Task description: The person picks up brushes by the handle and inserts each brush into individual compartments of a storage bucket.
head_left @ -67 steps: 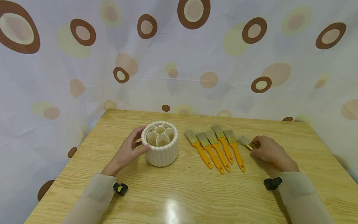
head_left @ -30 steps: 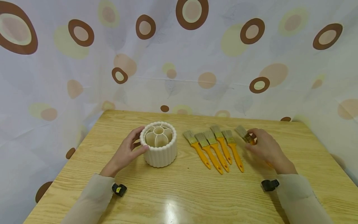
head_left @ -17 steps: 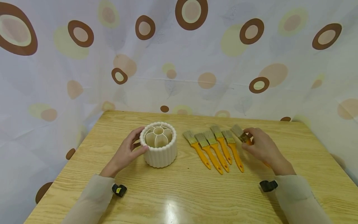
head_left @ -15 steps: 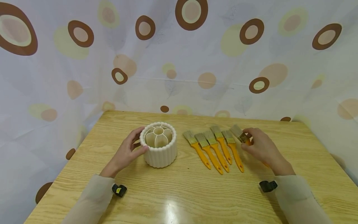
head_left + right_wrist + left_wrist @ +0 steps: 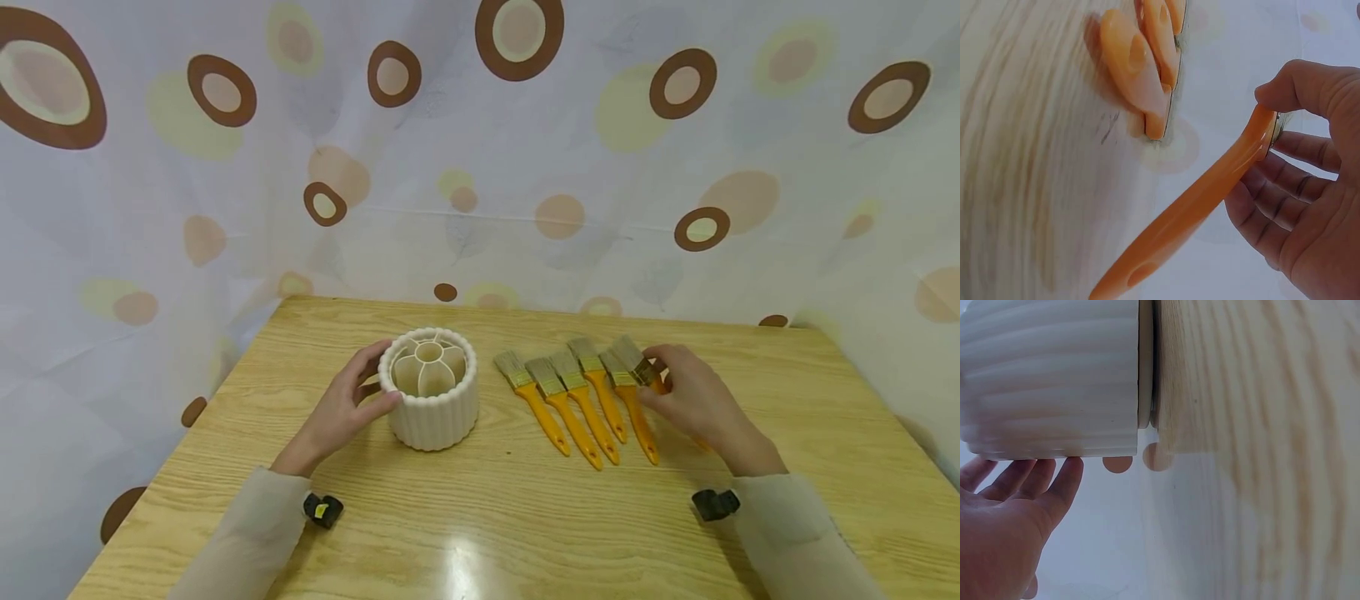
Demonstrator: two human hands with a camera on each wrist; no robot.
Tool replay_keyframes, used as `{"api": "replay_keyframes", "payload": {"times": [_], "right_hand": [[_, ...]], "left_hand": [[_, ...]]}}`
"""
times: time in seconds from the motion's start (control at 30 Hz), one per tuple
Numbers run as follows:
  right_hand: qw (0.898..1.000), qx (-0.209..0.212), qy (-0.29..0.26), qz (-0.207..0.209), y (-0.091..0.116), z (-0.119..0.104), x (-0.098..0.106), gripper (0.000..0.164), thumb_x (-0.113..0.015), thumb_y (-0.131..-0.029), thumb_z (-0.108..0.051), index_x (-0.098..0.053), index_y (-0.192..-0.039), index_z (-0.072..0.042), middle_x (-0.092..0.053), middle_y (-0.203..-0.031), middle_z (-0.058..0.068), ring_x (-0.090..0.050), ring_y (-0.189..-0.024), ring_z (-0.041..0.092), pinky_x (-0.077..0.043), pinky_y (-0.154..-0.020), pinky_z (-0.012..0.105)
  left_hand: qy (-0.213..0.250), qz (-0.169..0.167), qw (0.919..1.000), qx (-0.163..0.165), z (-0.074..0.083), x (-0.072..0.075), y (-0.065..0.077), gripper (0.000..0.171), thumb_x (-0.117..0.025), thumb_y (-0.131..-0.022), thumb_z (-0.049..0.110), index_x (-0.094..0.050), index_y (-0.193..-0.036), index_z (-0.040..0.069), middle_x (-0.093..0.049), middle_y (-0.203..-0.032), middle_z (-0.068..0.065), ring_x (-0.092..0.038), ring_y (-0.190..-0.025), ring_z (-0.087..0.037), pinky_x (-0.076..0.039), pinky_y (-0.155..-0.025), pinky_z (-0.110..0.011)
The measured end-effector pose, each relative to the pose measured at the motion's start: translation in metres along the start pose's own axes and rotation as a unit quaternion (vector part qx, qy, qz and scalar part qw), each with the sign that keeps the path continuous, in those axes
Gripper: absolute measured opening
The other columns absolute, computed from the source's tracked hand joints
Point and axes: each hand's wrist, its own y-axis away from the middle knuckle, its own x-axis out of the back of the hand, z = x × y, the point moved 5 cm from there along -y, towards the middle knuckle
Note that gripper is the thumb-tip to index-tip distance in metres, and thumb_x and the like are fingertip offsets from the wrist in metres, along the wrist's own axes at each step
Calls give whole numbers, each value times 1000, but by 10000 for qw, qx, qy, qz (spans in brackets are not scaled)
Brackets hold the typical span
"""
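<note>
Left of centre in the head view, the left hand [image 5: 341, 408] rests on the left side of the holder [image 5: 433, 423], its fingers [image 5: 1063, 487] spread, the tips against the ribbed wall. The holder, upright on the surface [image 5: 405, 525], should be light and stiff, the ribs giving some grip; it is best steadied by the outer wall. It is cream, with a scalloped rim and petal-shaped compartments round a central ring.

Right of centre, five brushes [image 5: 595, 425] lie side by side, handles toward the lower edge, some touching. At the right end, the held brush [image 5: 1185, 212] overlaps the last one in view; whether they touch, I cannot tell. It should be light, with a stiff, slick handle and soft bristles, best taken near the metal band. The handle is glossy orange and holed, the bristles grey-beige. The right hand [image 5: 697, 404] pinches it there between thumb and fingers.
</note>
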Motion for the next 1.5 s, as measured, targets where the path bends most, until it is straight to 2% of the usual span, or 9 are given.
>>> {"api": "replay_keyframes", "payload": {"times": [0.47,0.8,1.2,1.5], "right_hand": [[9995,279,-73,96,-5,-30,2,52,-72,-84,-15,-50,-128,3,-56,-106,17,-54,-79,23,-47,-65,37],[9991,344,-225,124,-13,-49,-2,49,-66,-86,-14,-49,-131,-1,-54,-107,12,-52,-80,23,-46,-66,36],[9963,684,-372,378,-22,-74,-7,47,-68,-85,-15,-52,-128,-3,-55,-106,10,-52,-78,20,-46,-66,34],[9959,797,-357,241,-27,-94,-14,49,-67,-85,-17,-51,-130,-6,-55,-110,8,-52,-79,20,-46,-68,34]], "left_hand": [[24,3,10000,-7,2,-2,-1,67,-65,-90,9,-31,-148,12,-37,-147,-9,-38,-132,-26,-36,-103,-54],[-25,-14,10000,-15,1,-1,0,67,-64,-91,7,-30,-148,12,-36,-148,-9,-37,-133,-27,-37,-102,-53],[-13,-5,10000,-19,2,-1,1,66,-64,-91,7,-31,-148,11,-37,-147,-9,-38,-132,-27,-36,-102,-54],[-4,1,10000,21,1,-2,1,66,-65,-91,9,-31,-148,12,-37,-147,-8,-38,-133,-25,-36,-103,-52]]}}
